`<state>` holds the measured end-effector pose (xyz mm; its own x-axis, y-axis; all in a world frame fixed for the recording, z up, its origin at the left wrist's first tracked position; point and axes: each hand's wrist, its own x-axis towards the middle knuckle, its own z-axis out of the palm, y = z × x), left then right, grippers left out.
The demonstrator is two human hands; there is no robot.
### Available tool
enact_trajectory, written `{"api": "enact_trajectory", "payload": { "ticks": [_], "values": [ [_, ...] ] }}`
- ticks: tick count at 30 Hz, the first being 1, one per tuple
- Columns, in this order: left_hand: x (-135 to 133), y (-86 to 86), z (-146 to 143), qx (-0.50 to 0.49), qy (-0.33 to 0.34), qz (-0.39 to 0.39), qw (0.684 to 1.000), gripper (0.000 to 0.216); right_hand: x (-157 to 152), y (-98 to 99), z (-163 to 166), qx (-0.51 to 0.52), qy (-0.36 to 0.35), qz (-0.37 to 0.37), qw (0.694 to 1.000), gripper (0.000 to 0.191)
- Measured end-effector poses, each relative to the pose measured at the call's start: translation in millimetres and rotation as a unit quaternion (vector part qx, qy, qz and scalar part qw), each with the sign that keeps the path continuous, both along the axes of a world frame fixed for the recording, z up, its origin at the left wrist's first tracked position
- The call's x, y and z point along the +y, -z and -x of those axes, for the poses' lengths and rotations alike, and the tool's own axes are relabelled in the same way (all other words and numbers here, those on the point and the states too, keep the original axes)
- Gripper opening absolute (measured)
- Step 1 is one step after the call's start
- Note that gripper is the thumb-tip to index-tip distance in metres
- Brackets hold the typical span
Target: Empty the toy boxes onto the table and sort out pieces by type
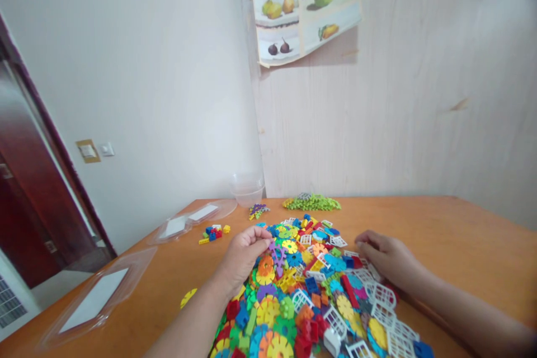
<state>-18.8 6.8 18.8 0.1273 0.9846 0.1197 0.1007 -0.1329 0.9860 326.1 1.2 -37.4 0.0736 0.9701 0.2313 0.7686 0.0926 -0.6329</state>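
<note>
A big heap of mixed plastic building pieces (268, 310) covers the middle of the table: notched discs, bricks and white lattice window pieces (335, 321). At the heap's upper left, my left hand (247, 254) pinches a purple branching connector (278, 257) between thumb and fingertips. Just below that connector lies an orange notched disc (265, 268). My right hand (384, 257) rests low at the heap's right edge, fingers curled, beside more white lattice pieces (382, 296). Whatever its fingers may hold is hidden.
Behind the heap are a pile of green pieces (316, 202), a small purple-and-yellow group (258, 211) and a clear plastic tub (247, 190). A few bricks (213, 233) sit to the left. Clear lids with white labels (96, 299) line the table's left side.
</note>
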Motion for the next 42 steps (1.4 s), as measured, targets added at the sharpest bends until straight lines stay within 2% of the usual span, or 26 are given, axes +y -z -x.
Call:
{"api": "enact_trajectory", "payload": {
  "ticks": [4,8,11,16,22,24,27,30,32,35,42],
  "values": [
    [4.3,3.6,3.0,-0.031,-0.001,0.005,1.0,0.017,-9.5,-26.6,20.1,0.036,-0.021,-0.029,0.999,0.032],
    [6.0,6.5,3.9,-0.058,0.014,0.012,0.998,0.015,-18.8,-54.0,63.3,0.123,-0.113,0.014,0.986,0.029],
    [4.9,5.2,3.7,-0.073,0.027,0.016,0.997,0.014,-19.3,-67.6,98.5,0.157,-0.152,0.039,0.975,0.026],
    [2.2,0.4,4.5,-0.091,0.032,0.009,0.995,0.015,-5.1,-70.8,142.1,0.155,-0.2,0.079,0.964,0.024],
    [8.0,0.2,14.4,-0.119,0.0,0.003,0.993,0.023,20.8,-67.8,167.2,0.157,-0.203,0.077,0.963,0.013],
    [13.2,0.6,22.2,-0.136,-0.045,-0.005,0.99,0.027,33.3,-74.1,169.3,0.12,-0.179,0.049,0.975,0.014],
    [22.7,2.3,37.1,-0.149,-0.148,-0.009,0.978,0.028,60.0,-86.8,169.2,-0.01,-0.134,-0.026,0.991,0.017],
    [32.3,7.4,50.3,-0.138,-0.23,0.006,0.963,0.025,91.9,-96.3,170.9,-0.103,-0.115,-0.032,0.987,0.019],
    [37.6,12.9,55.4,-0.126,-0.259,0.013,0.957,0.022,111.4,-99.3,175.2,-0.135,-0.115,-0.026,0.984,0.019],
    [43.3,22.5,57.9,-0.108,-0.27,0.008,0.957,0.017,133.9,-99.0,186.0,-0.196,-0.128,-0.023,0.972,0.018],
    [47.3,34.8,55.5,-0.094,-0.239,0.008,0.966,0.013,166.5,-83.3,210.6,-0.334,-0.165,0.008,0.928,0.024]
  ]
}}
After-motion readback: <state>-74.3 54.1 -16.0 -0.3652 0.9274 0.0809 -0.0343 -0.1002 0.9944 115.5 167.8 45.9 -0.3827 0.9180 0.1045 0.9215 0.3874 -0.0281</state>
